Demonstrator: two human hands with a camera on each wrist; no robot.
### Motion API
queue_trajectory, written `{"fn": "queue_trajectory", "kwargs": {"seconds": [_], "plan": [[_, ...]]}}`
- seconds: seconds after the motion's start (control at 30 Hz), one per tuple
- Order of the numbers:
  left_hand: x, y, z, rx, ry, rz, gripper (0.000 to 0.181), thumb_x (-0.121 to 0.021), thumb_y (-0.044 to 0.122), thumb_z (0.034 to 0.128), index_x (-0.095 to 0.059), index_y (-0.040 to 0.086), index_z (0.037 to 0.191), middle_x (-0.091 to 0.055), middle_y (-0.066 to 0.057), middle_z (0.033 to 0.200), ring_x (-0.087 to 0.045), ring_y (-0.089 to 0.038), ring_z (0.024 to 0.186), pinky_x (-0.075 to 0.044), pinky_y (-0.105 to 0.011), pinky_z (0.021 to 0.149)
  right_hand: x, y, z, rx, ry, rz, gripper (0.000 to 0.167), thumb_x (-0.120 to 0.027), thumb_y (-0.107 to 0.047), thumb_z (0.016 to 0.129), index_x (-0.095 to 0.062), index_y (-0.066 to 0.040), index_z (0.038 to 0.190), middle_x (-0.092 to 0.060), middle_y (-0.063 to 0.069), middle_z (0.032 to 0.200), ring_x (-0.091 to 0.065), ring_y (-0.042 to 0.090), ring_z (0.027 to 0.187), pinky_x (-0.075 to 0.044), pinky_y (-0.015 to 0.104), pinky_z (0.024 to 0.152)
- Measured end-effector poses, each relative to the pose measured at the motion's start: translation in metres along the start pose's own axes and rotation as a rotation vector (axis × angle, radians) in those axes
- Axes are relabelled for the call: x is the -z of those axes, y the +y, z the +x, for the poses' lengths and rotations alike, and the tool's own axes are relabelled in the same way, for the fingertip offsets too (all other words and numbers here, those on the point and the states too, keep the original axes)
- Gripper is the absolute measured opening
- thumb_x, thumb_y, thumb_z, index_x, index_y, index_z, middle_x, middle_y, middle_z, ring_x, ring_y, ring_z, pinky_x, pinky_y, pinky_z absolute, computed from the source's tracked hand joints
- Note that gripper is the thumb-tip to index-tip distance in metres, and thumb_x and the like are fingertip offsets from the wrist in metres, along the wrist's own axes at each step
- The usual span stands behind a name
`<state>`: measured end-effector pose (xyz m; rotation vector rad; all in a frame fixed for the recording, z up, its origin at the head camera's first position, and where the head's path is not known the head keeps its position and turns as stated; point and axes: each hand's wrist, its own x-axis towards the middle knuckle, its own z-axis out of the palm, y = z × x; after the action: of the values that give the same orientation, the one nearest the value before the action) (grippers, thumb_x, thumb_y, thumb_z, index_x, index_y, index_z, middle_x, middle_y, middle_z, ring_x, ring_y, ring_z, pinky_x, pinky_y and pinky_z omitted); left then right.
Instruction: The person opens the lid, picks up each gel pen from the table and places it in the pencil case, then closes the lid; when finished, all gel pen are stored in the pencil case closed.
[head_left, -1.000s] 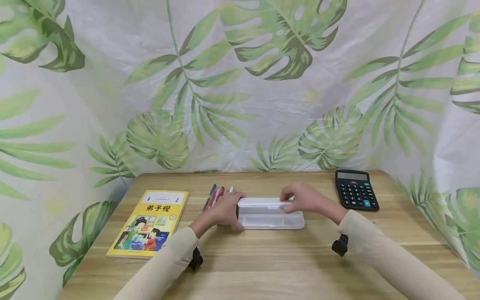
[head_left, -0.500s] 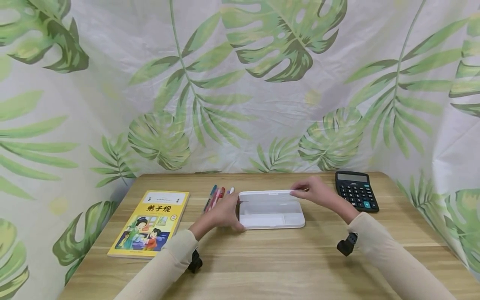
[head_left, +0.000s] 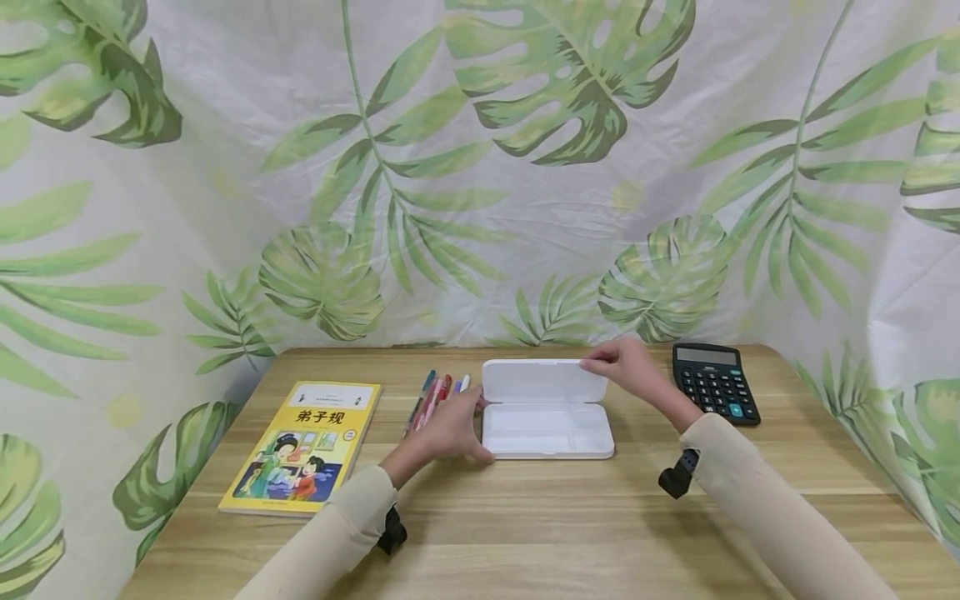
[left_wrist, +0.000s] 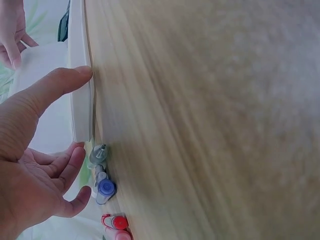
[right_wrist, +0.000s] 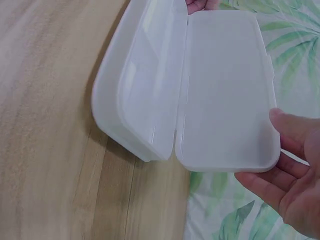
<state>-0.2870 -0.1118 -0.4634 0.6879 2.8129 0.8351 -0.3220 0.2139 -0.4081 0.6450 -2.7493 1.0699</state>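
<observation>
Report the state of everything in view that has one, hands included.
White case: open, nothing inside
Lid: raised, tilted back
Left hand: holding the white case's left end
Right hand: pinching the lid near its top right corner
Pens: lying loose
Book: closed, front cover up
Calculator: keys up; power unclear

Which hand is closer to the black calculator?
Right. The right hand grips the open lid just left of the calculator; the left hand is farther away, holding the left end of the white case.
</observation>
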Motion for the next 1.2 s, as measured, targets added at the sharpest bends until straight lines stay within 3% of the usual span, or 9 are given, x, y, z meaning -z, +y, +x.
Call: {"fn": "queue_trajectory", "kwargs": {"seconds": [0.13,0.33,0.5,0.77,0.93,1.2], "plan": [[-0.001,0.003,-0.001,-0.028,0.003,0.024,0.098,-0.099,0.029,0.0579,-0.049,-0.005,0.136,-0.065,-0.013,0.121,-0.06,-0.028,0.113,-0.05,-0.046,0.103,-0.002,0.007,0.006,-0.024,0.033,0.015,0.015,-0.073,-0.015,0.094,-0.08,-0.003,0.1,-0.078,0.014,0.094,-0.069,0.016,0.078,-0.054,0.03,0.068],[-0.003,0.005,-0.003,-0.029,0.004,0.036,0.106,-0.098,0.029,0.059,-0.044,-0.006,0.143,-0.063,-0.012,0.123,-0.058,-0.029,0.116,-0.047,-0.048,0.106,-0.005,0.011,0.011,-0.082,0.036,0.002,0.018,-0.072,-0.018,0.095,-0.08,-0.003,0.102,-0.078,0.016,0.098,-0.069,0.019,0.082,-0.054,0.031,0.07],[-0.003,0.005,-0.003,-0.048,0.028,0.033,0.089,-0.098,0.03,0.0596,-0.053,0.0,0.13,-0.064,-0.012,0.12,-0.059,-0.028,0.112,-0.048,-0.05,0.104,-0.006,0.013,0.014,-0.099,0.037,0.01,0.02,-0.072,-0.017,0.095,-0.079,-0.001,0.104,-0.077,0.018,0.099,-0.069,0.021,0.081,-0.053,0.03,0.069],[-0.005,0.005,-0.004,-0.072,0.054,0.065,0.083,-0.098,0.031,0.0587,-0.057,0.001,0.125,-0.066,-0.011,0.115,-0.061,-0.026,0.108,-0.049,-0.05,0.1,-0.01,0.018,0.017,-0.118,0.037,0.019,0.021,-0.071,-0.018,0.096,-0.079,0.0,0.104,-0.077,0.018,0.1,-0.068,0.02,0.081,-0.051,0.027,0.067],[-0.004,0.004,-0.004,-0.082,0.068,0.088,0.079,-0.098,0.032,0.0577,-0.059,0.001,0.119,-0.068,-0.011,0.111,-0.062,-0.025,0.103,-0.051,-0.049,0.096,-0.01,0.018,0.018,-0.114,0.038,0.035,0.02,-0.071,-0.018,0.096,-0.079,-0.001,0.104,-0.077,0.018,0.1,-0.068,0.022,0.081,-0.051,0.027,0.067],[-0.003,0.001,-0.007,-0.093,0.086,0.095,0.078,-0.098,0.033,0.0588,-0.06,0.002,0.119,-0.069,-0.011,0.11,-0.064,-0.024,0.102,-0.053,-0.046,0.094,-0.011,0.016,0.016,-0.052,0.04,0.065,0.019,-0.071,-0.016,0.096,-0.078,0.0,0.103,-0.077,0.016,0.096,-0.06,0.014,0.073,-0.048,0.025,0.065]]}}
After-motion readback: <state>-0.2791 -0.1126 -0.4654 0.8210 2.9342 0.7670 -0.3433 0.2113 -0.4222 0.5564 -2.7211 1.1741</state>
